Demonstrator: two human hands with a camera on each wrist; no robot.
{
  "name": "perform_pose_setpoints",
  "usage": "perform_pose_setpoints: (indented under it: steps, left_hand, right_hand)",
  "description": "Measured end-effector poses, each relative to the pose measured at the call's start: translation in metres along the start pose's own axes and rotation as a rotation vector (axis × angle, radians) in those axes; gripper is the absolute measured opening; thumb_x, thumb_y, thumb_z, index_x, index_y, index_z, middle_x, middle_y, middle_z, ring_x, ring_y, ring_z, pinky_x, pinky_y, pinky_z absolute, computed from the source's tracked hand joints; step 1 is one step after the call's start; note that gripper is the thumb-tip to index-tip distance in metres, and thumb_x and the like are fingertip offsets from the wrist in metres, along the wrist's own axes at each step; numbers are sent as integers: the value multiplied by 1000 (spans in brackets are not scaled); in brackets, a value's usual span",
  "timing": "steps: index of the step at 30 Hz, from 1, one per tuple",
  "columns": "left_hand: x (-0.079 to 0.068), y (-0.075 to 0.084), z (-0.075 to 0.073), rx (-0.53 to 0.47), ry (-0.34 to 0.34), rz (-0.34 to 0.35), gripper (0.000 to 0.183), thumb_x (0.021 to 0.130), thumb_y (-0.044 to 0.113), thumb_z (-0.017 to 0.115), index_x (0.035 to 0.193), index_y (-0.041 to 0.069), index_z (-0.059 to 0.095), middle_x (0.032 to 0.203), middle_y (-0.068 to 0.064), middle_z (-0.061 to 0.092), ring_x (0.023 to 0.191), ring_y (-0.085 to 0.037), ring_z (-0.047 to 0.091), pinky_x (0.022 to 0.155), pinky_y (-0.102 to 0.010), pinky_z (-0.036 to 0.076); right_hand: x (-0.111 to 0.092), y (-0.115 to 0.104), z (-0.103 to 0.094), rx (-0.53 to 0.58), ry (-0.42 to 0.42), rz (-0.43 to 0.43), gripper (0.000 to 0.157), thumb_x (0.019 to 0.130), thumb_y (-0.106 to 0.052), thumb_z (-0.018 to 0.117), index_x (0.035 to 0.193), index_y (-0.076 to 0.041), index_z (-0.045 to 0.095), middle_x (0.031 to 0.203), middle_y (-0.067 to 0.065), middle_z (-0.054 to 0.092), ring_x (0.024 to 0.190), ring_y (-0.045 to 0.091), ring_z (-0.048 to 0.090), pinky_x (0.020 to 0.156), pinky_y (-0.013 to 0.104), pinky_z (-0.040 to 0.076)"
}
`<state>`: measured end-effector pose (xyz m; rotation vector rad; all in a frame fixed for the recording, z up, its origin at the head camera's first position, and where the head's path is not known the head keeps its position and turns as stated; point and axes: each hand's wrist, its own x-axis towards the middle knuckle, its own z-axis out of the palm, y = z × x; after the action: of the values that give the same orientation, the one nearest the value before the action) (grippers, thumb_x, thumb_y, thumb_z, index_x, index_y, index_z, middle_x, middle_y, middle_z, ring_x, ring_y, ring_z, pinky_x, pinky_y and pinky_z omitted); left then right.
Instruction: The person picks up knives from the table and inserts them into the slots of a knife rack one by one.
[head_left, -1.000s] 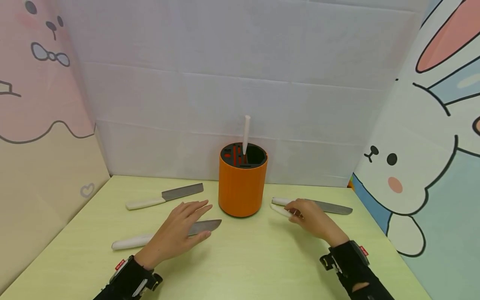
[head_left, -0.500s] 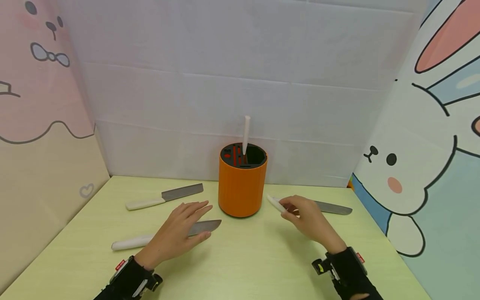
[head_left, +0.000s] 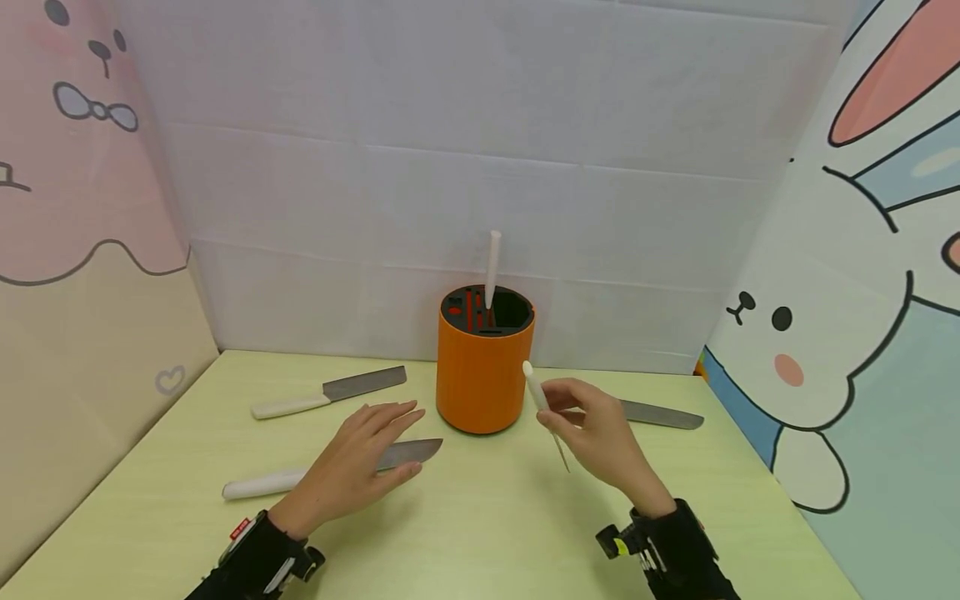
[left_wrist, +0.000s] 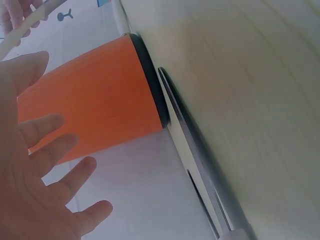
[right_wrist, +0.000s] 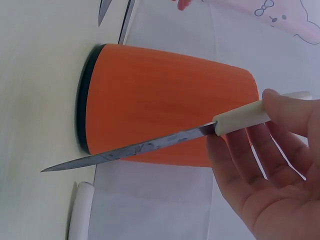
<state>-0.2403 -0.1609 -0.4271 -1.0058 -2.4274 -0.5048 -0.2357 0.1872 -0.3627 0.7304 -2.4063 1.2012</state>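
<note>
My right hand (head_left: 596, 429) pinches a knife by its white handle (head_left: 535, 386), thumb against fingers. In the right wrist view the knife's narrow blade (right_wrist: 150, 145) slants away from the hand, in front of an orange knife holder (right_wrist: 165, 100). My left hand (head_left: 356, 467) hovers with fingers spread over a white-handled knife (head_left: 262, 486), partly covering it, and grips nothing. Upright in the slotted black top of the holder (head_left: 483, 379) stands one white handle (head_left: 492, 267). Behind my right hand lies another knife (head_left: 663, 414), its handle hidden in the head view.
A square-ended knife (head_left: 363, 383) rests at the back left of the pale table (head_left: 480, 533). A white cloth wall (head_left: 360, 200) rises behind the holder. Printed cartoon panels (head_left: 885, 400) flank both sides.
My right hand has lifted the knife off the table and drawn it leftward, tilting its handle upward with the blade pointing down. My left hand keeps its place.
</note>
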Motion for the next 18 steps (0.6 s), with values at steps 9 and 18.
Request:
perform_pose_setpoints:
  steps: [9, 18]
  left_hand:
    - [0, 1, -1, -5, -6, -6, 65, 90, 46, 64, 143, 17, 42, 145, -5, 41, 129, -27, 36, 107, -58, 23]
    - [0, 1, -1, -7, -10, -9, 66, 90, 46, 64, 145, 21, 39, 145, -4, 40, 130, -26, 35, 109, -56, 21]
  right_hand:
    - [5, -54, 4, 161, 49, 57, 30, 87, -1, 69, 115, -7, 61, 103, 8, 63, 92, 22, 62, 81, 30, 54]
    - [9, -71, 14, 263, 76, 137, 29, 89, -4, 67, 117, -7, 58, 106, 9, 62, 96, 22, 60, 87, 34, 52]
